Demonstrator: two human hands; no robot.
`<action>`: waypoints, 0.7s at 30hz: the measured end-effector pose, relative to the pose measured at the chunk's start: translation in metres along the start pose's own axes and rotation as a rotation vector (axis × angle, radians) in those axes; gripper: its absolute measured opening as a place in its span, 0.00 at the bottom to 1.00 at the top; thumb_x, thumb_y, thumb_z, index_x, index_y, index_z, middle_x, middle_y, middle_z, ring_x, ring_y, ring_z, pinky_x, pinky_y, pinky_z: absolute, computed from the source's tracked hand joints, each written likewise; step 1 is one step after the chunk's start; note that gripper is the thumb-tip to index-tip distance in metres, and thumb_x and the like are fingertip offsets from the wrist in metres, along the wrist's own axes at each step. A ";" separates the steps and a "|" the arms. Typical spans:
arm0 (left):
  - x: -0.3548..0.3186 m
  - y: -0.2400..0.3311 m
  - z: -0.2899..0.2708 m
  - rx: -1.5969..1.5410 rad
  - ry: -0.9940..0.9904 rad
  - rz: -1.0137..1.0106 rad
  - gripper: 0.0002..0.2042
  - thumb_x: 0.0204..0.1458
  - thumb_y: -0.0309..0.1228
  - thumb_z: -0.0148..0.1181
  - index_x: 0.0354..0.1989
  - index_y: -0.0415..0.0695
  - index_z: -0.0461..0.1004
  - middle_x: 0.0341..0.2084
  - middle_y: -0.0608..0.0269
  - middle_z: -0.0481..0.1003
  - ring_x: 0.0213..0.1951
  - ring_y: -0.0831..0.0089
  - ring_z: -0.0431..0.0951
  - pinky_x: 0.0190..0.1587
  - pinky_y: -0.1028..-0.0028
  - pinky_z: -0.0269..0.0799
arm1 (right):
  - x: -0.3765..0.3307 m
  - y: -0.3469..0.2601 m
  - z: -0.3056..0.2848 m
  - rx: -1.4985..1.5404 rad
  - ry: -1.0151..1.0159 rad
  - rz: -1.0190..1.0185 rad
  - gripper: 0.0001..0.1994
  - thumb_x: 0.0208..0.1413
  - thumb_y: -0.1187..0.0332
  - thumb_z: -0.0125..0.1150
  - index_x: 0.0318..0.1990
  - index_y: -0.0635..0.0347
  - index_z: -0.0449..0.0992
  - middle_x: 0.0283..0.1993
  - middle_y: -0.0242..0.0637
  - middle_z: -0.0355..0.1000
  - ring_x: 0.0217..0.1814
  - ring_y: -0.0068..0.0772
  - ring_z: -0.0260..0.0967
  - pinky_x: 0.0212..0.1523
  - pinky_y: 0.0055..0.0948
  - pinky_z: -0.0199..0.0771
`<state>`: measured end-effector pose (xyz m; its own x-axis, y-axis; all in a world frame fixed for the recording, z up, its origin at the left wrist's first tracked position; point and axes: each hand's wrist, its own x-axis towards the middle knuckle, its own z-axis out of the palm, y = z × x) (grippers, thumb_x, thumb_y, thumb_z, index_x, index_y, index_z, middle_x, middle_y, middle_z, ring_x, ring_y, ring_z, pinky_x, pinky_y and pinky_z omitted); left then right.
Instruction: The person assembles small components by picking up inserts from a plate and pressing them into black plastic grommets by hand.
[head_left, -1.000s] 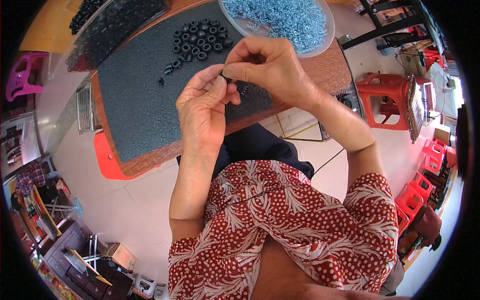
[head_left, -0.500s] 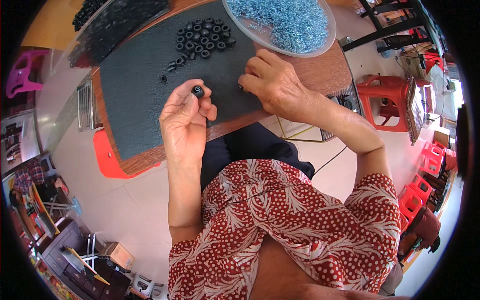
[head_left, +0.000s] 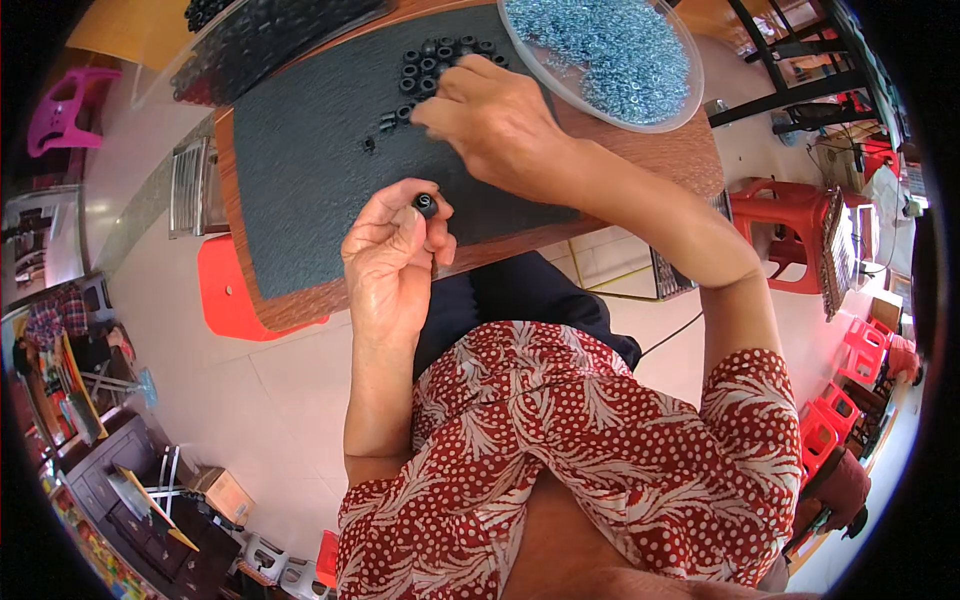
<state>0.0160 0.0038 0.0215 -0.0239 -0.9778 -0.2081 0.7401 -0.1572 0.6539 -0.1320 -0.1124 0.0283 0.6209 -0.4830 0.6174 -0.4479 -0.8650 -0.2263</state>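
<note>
My left hand (head_left: pixel 392 255) is raised over the near table edge and pinches a small black ring-shaped part (head_left: pixel 426 204) between thumb and fingertips. My right hand (head_left: pixel 495 120) reaches forward over the dark grey mat (head_left: pixel 300 150), its fingertips at the heap of several black ring parts (head_left: pixel 430 62). Whether those fingers hold a part is hidden by the hand itself. A clear round dish of small silvery blue rings (head_left: pixel 610 55) sits just right of that hand.
The mat lies on a wooden table (head_left: pixel 690 160). A clear tray of black parts (head_left: pixel 260 35) stands at the far left. Red plastic stools (head_left: pixel 790 225) stand to the right, a pink stool (head_left: pixel 65 105) far left, an orange-red seat (head_left: pixel 225 295) below the table.
My hands were together working one part; they separated. The left stays near the table edge holding a black ring, and the right has reached forward to the heap of black rings.
</note>
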 end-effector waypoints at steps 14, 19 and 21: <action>-0.011 0.007 -0.023 -0.029 0.042 0.002 0.13 0.49 0.25 0.59 0.42 0.32 0.71 0.30 0.52 0.74 0.24 0.73 0.71 0.25 0.75 0.64 | 0.050 -0.016 0.052 -0.176 -0.228 -0.361 0.06 0.32 0.67 0.58 0.20 0.58 0.74 0.25 0.32 0.66 0.36 0.32 0.64 0.34 0.28 0.65; -0.010 0.007 -0.022 -0.056 0.050 -0.019 0.13 0.49 0.25 0.59 0.42 0.32 0.70 0.30 0.52 0.74 0.25 0.73 0.71 0.25 0.74 0.64 | 0.056 -0.017 0.050 -0.270 -0.275 -0.459 0.07 0.31 0.67 0.58 0.22 0.58 0.74 0.26 0.33 0.67 0.36 0.32 0.65 0.35 0.27 0.66; -0.009 0.007 -0.021 -0.065 0.042 -0.024 0.13 0.49 0.25 0.58 0.42 0.32 0.70 0.30 0.52 0.74 0.25 0.73 0.71 0.25 0.74 0.64 | 0.055 -0.015 0.042 -0.232 -0.217 -0.433 0.07 0.32 0.68 0.60 0.22 0.58 0.74 0.25 0.35 0.69 0.34 0.35 0.67 0.33 0.30 0.68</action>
<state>0.0350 0.0146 0.0128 -0.0148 -0.9670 -0.2543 0.7814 -0.1699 0.6004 -0.0643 -0.1318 0.0336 0.8882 -0.1266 0.4416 -0.2360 -0.9505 0.2022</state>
